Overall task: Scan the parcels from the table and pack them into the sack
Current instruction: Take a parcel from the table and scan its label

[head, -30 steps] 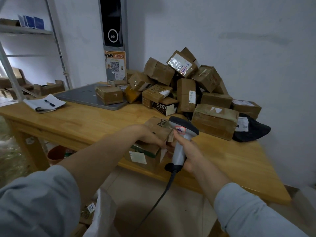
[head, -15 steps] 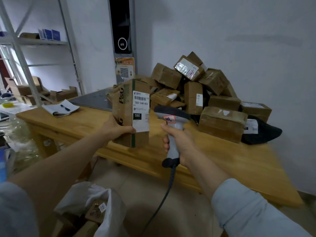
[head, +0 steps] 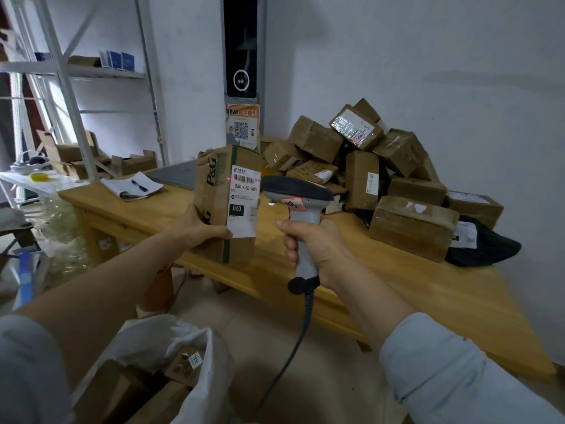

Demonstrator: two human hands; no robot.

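Our left hand (head: 200, 229) grips upright parcel (head: 227, 203); right hand (head: 315, 243) wraps scanner (head: 298, 209) handle just beside it; sack (head: 171, 359) below left grip.

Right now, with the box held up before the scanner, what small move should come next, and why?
Probably turn the scanner slightly to the right. The right hand aims it at the label of the box that the left hand holds upright, but the red dot sits at the left edge of the barcode, not across the bars, so the scan may not have read yet.
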